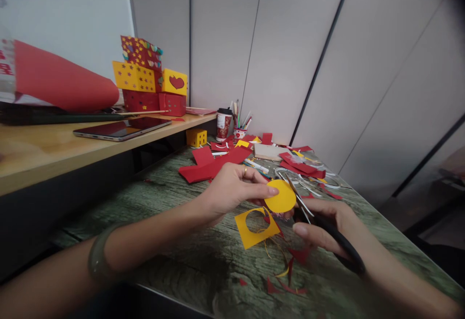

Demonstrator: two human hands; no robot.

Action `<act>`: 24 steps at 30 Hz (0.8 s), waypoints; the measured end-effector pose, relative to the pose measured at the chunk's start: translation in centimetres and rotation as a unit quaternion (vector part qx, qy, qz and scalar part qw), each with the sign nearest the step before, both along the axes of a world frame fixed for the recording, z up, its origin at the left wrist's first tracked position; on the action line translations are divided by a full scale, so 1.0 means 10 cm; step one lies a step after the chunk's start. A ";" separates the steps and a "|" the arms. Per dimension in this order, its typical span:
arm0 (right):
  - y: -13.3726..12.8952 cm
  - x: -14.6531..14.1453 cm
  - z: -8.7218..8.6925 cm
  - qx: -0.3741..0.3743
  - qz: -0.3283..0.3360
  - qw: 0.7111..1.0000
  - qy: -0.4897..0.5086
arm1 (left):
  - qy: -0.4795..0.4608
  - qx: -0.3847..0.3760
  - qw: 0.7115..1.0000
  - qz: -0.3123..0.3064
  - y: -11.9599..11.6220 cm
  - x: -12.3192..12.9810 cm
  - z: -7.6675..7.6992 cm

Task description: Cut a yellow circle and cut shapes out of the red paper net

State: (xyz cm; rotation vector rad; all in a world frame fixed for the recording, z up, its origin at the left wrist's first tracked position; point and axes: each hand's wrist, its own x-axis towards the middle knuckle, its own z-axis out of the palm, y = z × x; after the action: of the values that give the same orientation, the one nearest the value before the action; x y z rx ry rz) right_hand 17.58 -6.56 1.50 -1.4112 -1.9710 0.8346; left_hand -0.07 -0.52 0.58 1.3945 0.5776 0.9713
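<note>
Between the thumb and fingers of my left hand [236,188] is a yellow paper circle [281,196], held up above the table. My right hand [334,227] grips a pair of black-handled scissors [321,224]. Their blades point up and away, close along the circle's right edge; whether they touch the paper I cannot tell. Below the circle lies a yellow paper square with a round hole [241,229]. Thin yellow strips and red paper scraps [300,255] are strewn on the table beneath my hands.
The dark wood-grain table [163,256] bears red paper pieces [214,164], a lidded paper cup [224,124] and a pen holder [240,132] toward the back. On the raised wooden shelf [43,157] at left stand a tablet [123,129] and stacked red and yellow boxes [136,77].
</note>
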 end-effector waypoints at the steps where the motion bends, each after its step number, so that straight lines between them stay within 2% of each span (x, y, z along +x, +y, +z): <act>1: 0.00 0.00 0.00 0.000 -0.001 1.000 -0.003 | 0.001 0.004 1.000 -0.002 0.00 0.00 0.00; 16: 0.02 0.11 -0.04 0.005 0.019 0.998 -0.054 | 0.034 0.051 0.998 -0.016 0.07 -0.05 0.04; 21: 0.04 0.10 -0.06 0.010 -0.002 0.999 -0.034 | -0.008 -0.002 0.998 -0.055 0.04 -0.01 0.02; 24: 0.04 0.08 -0.09 0.006 -0.007 1.000 -0.023 | -0.019 -0.009 0.998 -0.061 0.00 0.02 0.00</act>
State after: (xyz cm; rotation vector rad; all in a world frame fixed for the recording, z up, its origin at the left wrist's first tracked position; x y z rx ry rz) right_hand 18.42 -6.13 0.64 -1.4486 -1.9948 0.7890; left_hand 0.14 -0.54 0.53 1.3773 0.4663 0.8909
